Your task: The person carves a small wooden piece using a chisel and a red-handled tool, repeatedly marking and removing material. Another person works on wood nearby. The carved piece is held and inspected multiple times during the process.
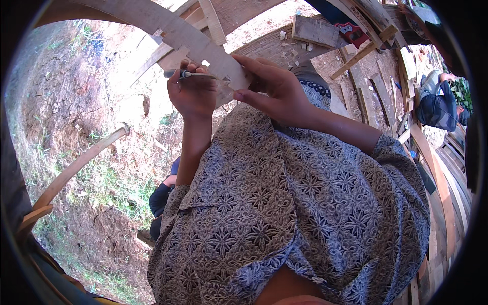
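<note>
My left hand is closed, its fingers curled round a slim tool with a dark handle and a thin metal shaft, which looks like a screwdriver. The shaft points right, its tip at a small notch near the end of a long, pale, thin wooden board. That board runs from the upper left down to my right hand, which pinches its end between thumb and fingers. Jagged chips and a small hole mark the board's lower edge close to my left hand.
Wooden offcuts and a red handle-shaped thing lie at the upper right. Planks cover the right side. One person is at far right; another's dark sleeve shows lower left. A curved timber juts over grassy soil at left.
</note>
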Demonstrator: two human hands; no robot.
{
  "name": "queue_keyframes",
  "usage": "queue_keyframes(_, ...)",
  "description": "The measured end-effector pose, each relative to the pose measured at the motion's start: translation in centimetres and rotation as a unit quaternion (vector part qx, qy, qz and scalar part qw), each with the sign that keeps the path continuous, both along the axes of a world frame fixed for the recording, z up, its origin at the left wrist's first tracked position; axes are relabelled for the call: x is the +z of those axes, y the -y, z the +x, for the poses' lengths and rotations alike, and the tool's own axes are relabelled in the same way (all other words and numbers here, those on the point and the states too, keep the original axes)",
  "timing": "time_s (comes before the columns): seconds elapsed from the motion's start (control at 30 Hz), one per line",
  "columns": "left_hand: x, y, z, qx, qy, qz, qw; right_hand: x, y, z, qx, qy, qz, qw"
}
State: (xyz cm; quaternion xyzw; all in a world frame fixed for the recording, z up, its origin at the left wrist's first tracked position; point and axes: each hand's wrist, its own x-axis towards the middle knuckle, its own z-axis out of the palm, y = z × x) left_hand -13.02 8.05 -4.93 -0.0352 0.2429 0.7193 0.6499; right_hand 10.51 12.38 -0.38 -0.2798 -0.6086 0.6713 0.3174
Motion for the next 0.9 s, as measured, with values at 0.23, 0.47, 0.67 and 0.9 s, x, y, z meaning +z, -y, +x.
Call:
queue_keyframes(0.23, 0.7, 1.4, 1.9, 0.065, -0.010, -0.058, 0.996, 0.5, -0.3, -1.0, -0.109, -0.025, 0.023, 0.993)
queue_keyframes(0.47, 5.4, 3.1, 4.4, 0.106, -0.253, 0.054, 0.960, -3.6, -2.0, -1.5, -0.183, -0.034, -0.079, 0.979)
queue_keyframes(0.67, 9.2, 2.2, 2.9, 0.185, -0.665, 0.100, 0.716, -2.2, -3.2, -0.1, -0.072, -0.039, -0.177, 0.981)
queue_keyframes(0.9, 10.1, -0.4, 5.4, -0.096, -0.721, -0.076, 0.682, 0.4, -1.3, -1.6, -0.045, -0.143, -0.142, 0.978)
